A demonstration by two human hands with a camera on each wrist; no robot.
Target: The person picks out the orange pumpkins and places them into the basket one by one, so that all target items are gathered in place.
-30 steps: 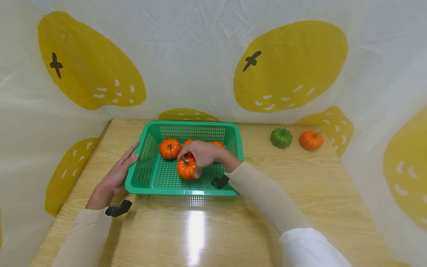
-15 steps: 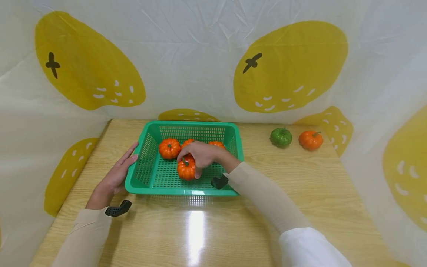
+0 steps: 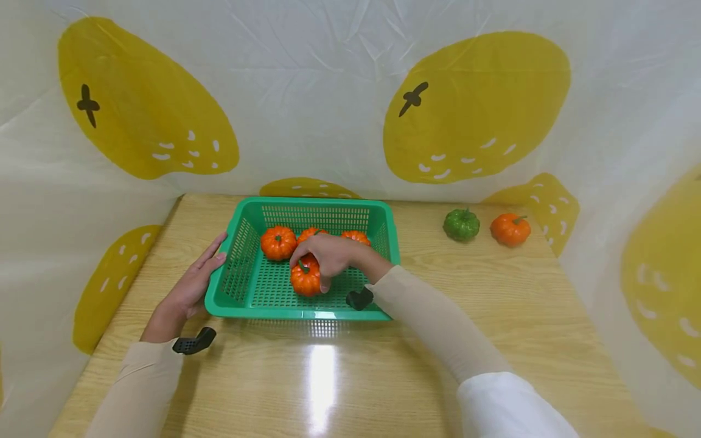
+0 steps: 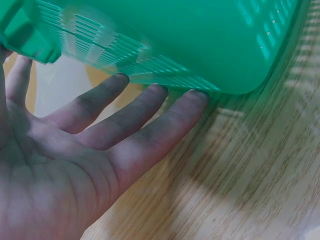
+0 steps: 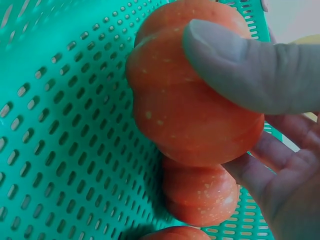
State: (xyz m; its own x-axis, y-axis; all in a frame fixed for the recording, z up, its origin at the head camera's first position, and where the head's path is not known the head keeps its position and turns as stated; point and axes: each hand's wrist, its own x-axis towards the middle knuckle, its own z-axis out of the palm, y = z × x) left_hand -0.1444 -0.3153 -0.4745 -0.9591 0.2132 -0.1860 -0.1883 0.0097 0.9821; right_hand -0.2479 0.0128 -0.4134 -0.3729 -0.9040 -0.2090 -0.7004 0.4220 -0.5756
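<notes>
A green plastic basket [image 3: 306, 313] with slotted walls stands on the wooden table. My left hand [image 3: 194, 281] is at its left end, thumb by the rim. In the left wrist view, straight fingers [image 4: 150, 135] touch the outer wall with their tips. Inside the basket, my right hand [image 3: 331, 254] grips a small orange pumpkin [image 3: 305, 281], thumb on one side and fingers on the other. Behind it sit three more orange pumpkins: one at left [image 3: 278, 243], a partly hidden middle pumpkin [image 3: 311, 233] and a right one [image 3: 356, 236]. Two of them show below the held pumpkin in the right wrist view.
On the table's back right are a green pumpkin [image 3: 461, 225] and another orange pumpkin [image 3: 510, 230]. A pale curtain [image 3: 312, 121] with large yellow fruit prints hangs behind the table and along its sides.
Almost nothing differs. The right hand keeps its grip on the pumpkin, which has shifted very slightly; the left hand stays at the basket's end.
</notes>
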